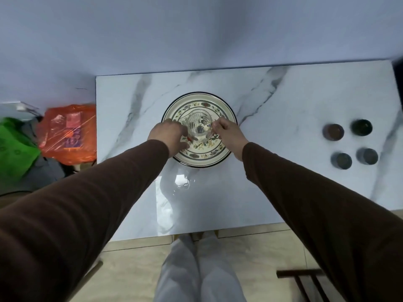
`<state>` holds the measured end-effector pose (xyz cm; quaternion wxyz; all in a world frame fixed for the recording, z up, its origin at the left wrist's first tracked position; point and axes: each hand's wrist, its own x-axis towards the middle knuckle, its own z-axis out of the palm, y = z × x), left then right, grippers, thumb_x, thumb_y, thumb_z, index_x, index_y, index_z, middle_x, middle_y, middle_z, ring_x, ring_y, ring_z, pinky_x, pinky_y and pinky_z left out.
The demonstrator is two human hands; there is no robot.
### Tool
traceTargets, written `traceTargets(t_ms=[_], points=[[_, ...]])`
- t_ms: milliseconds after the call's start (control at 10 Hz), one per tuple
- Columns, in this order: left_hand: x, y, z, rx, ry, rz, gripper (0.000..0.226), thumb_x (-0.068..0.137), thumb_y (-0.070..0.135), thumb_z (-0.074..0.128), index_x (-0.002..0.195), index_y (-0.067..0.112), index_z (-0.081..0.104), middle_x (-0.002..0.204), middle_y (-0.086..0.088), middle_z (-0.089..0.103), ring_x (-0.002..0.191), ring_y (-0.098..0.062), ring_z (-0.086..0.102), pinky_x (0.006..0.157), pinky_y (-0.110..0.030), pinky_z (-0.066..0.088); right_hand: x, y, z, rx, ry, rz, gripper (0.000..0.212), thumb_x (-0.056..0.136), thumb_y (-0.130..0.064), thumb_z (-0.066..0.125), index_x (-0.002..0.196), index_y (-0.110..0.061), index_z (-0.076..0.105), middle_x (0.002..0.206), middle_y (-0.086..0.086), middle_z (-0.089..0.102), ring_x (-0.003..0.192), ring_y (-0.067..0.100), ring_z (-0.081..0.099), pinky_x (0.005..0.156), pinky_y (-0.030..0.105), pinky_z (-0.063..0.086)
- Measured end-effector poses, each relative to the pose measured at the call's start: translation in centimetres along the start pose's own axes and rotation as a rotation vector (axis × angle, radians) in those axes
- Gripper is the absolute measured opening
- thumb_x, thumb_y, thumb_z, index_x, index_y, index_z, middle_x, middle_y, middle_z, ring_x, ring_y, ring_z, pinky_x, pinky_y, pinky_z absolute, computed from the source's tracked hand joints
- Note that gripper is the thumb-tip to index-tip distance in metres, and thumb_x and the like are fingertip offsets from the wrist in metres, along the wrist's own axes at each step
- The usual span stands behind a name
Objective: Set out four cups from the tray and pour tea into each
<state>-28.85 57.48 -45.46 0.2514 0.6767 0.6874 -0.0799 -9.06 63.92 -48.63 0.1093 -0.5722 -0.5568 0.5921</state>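
Observation:
A round floral tray (199,159) with a dark rim lies in the middle of the marble table (283,94). On it stands a clear glass teapot (199,127). My left hand (169,136) presses against the teapot's left side and my right hand (226,131) pinches it on the right side. Several small dark cups stand in a group at the table's right: a brown one (333,132), a dark green one (362,127), and two grey ones (341,161) (367,156). All the cups are apart from my hands.
An orange plastic bag (69,134) and a green bag (13,149) lie on the floor left of the table. A dark wooden chair (305,282) shows at the lower right. My legs in pale trousers (196,269) stand at the table's near edge.

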Motion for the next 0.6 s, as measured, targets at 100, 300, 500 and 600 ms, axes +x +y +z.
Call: traceTargets(t_ms=[100,300,500,600], points=[[0.2,0.1,0.3,-0.003,0.003,-0.005,0.036,0.08,0.044,0.067,0.111,0.026,0.066,0.107,-0.003,0.065,0.109,-0.026,0.053,0.083,-0.036,0.044,0.3,0.4,-0.1,-0.013,-0.023,-0.001,0.034,0.101,-0.026,0.047,0.091,0.006,0.053,0.084,0.012,0.05,0.075,0.019,0.042,0.071,0.031,0.035],[0.3,0.7,0.5,0.008,0.003,-0.012,0.033,0.08,0.043,0.068,0.109,0.026,0.067,0.108,-0.002,0.066,0.109,-0.025,0.054,0.084,-0.035,0.046,0.6,0.7,-0.5,-0.053,-0.056,0.007,0.033,0.103,-0.025,0.045,0.095,0.005,0.055,0.089,0.013,0.054,0.082,0.019,0.047,0.074,0.031,0.037],[-1.0,1.9,-0.9,0.014,-0.033,-0.037,0.036,0.08,0.042,0.068,0.112,0.028,0.066,0.112,-0.002,0.065,0.113,-0.024,0.052,0.087,-0.035,0.044,-0.1,-0.7,-1.7,-0.435,-0.06,-0.002,0.023,0.1,-0.02,0.047,0.116,-0.004,0.053,0.13,0.012,0.044,0.109,0.026,0.055,0.099,0.034,0.041],[-2.4,2.2,-3.5,-0.043,-0.033,-0.054,0.04,0.08,0.041,0.069,0.117,0.028,0.063,0.119,0.0,0.063,0.117,-0.023,0.05,0.093,-0.037,0.045,-2.4,-3.1,-3.7,-0.651,-0.021,-0.049,0.036,0.098,-0.024,0.051,0.132,-0.011,0.047,0.139,0.009,0.039,0.115,0.028,0.055,0.097,0.034,0.042]])
